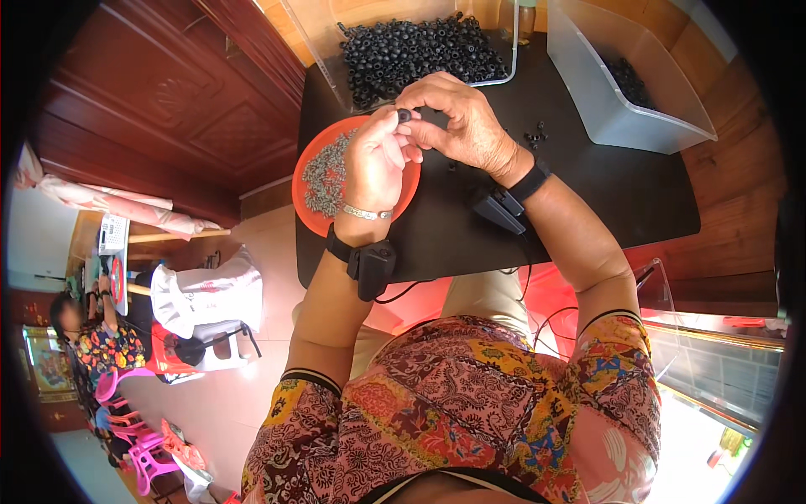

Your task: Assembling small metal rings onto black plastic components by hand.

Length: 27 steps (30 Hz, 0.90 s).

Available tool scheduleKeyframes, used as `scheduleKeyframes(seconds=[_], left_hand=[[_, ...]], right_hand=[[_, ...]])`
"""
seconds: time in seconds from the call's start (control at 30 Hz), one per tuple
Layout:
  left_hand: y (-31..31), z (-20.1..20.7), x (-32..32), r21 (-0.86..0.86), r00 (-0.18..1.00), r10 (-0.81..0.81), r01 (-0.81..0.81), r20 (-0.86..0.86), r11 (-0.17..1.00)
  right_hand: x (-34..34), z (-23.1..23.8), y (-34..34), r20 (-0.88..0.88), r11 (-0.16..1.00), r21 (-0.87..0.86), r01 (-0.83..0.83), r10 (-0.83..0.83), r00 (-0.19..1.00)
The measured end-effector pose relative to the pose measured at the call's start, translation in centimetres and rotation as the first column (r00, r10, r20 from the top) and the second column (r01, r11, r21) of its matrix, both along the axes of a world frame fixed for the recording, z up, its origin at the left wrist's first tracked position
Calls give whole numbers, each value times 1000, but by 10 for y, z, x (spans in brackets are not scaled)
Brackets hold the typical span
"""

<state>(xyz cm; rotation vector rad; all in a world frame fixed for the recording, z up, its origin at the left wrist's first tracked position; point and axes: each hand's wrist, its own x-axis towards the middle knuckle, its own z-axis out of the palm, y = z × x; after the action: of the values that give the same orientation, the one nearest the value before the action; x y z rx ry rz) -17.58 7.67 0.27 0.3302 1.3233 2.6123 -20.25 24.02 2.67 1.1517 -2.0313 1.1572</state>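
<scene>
Above the dark table [604, 197], my two hands meet over a small black ring-shaped part [404, 115]. My left hand [375, 172], palm turned up, pinches it between thumb and fingers. From the other side, my right hand [460, 122] closes its thumb and fingertips on the same part. Whether the right fingers hold a second small piece cannot be made out. Under my left hand lies an orange round plate [406, 188] with many small grey metal pieces [322, 183]. Just beyond my hands, a heap of similar black parts [416, 49] fills a clear bin.
A second translucent bin [617, 126] at the right has some black parts [628, 82] inside. Several loose black parts [536, 134] lie between it and my right wrist. A white sack [214, 294] stands on the floor at left; farther off another person [109, 346] sits near pink stools [151, 458].
</scene>
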Motion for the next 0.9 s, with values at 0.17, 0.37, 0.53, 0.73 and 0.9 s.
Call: scheduleKeyframes(seconds=[0.17, 0.37, 0.53, 0.73, 0.9], left_hand=[[-1, -4, -2, 58, 1000, -6, 4, 28, 998], [-2, 0, -1, 98, 998, -53, 51, 17, 994], [0, 3, 0, 118, 998, -67, 65, 15, 991], [0, 6, 2, 112, 992, -127, 127, -12, 986], [1, 6, 3, 89, 998, -55, 54, 12, 995]], right_hand=[[1, -1, -2, -1, 1000, -14, -5, 5, 1000], [2, 1, -3, 0, 1000, -22, -6, 6, 1000], [3, 2, -2, 2, 999, -43, -21, 21, 1000], [3, 3, -1, 39, 994, -88, -69, 73, 997], [5, 4, -3, 25, 991, -121, -64, 67, 997]])
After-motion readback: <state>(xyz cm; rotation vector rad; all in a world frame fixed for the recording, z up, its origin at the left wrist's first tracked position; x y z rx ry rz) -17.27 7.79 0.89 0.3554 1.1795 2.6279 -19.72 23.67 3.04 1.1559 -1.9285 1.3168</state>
